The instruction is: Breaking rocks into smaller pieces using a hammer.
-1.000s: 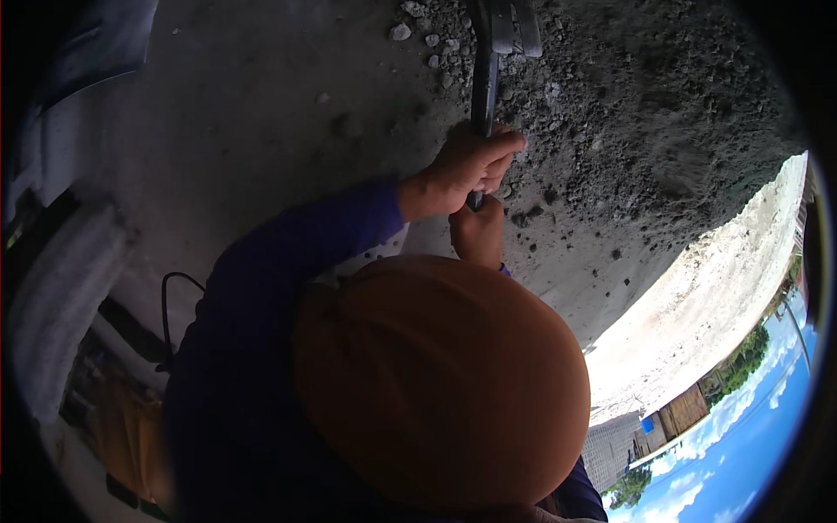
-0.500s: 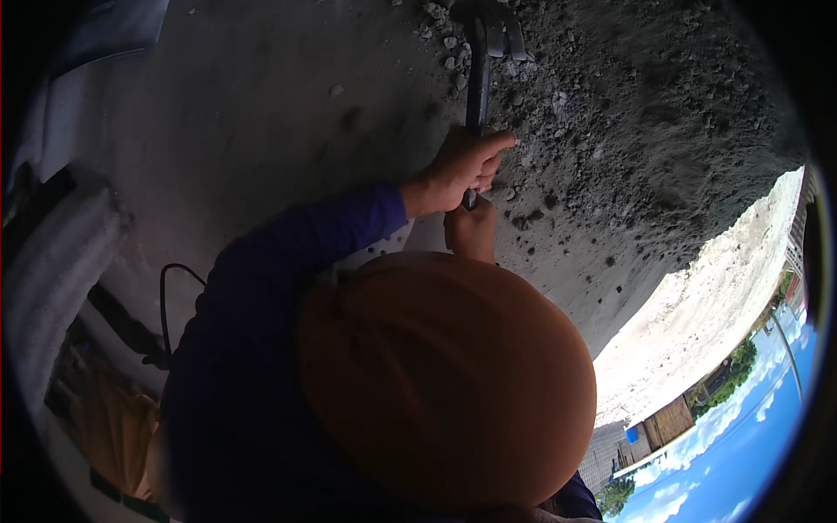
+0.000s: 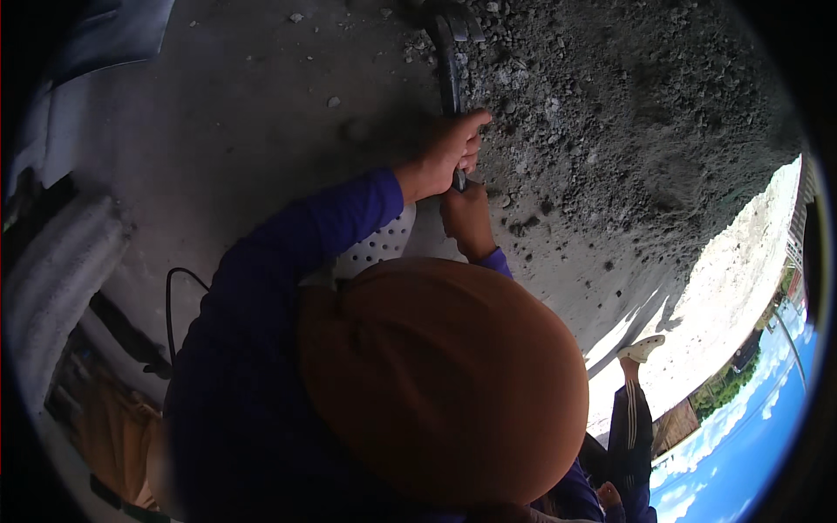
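Both of my hands are closed round the handle of a dark tool with a forked metal head (image 3: 449, 74), one above the other. My left hand (image 3: 443, 161) wraps the shaft farther up, its thumb stretched along toward the right. Just below it, my right hand (image 3: 467, 220) grips the near end. The tool's head lies at the left edge of a grey heap of loose, gravelly material (image 3: 628, 113). What the prongs touch cannot be made out. Purple sleeves cover my arms, and a large rounded brown cloth shape (image 3: 445, 375) hides much between them.
A white perforated clog (image 3: 379, 246) shows below my left forearm. At right, another person's dark striped trouser leg (image 3: 631, 427) ends in a cream clog (image 3: 643, 349) on sunlit ground. A pale bulky object (image 3: 61, 279) and a dark cable (image 3: 168, 305) are at left.
The tool and both hands have shifted a little left and away from me. The white clog shows more fully, and another person's leg and foot have come into view at right.
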Demonstrator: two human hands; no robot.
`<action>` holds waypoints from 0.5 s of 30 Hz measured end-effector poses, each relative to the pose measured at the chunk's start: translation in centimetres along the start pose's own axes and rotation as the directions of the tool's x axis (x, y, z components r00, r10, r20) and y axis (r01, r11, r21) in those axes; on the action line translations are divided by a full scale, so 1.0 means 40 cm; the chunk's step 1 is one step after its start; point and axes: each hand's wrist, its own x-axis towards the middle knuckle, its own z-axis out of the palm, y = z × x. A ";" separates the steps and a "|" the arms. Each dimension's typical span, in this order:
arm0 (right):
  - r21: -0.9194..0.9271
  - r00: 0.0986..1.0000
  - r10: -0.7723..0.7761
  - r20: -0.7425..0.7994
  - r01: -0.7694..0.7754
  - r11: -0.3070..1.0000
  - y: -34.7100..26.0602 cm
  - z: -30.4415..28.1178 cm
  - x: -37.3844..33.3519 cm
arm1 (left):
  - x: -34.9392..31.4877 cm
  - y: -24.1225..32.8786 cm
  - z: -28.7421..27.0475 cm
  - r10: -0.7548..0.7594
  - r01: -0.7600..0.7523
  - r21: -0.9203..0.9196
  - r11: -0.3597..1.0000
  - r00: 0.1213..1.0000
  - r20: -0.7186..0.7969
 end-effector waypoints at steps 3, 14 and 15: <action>0.172 0.999 -0.045 0.003 0.043 0.984 -0.008 -0.007 -0.054 | -0.051 0.004 0.019 0.013 -0.020 0.039 0.999 0.983 0.182; 0.007 0.920 0.346 0.186 -0.353 0.936 -0.059 -0.042 0.000 | 0.014 -0.005 -0.011 -0.030 0.037 -0.099 0.994 0.997 0.072; -0.098 0.994 0.100 -0.048 -0.104 0.990 0.024 -0.007 0.024 | 0.013 -0.009 -0.010 0.001 0.001 -0.015 1.000 0.990 0.138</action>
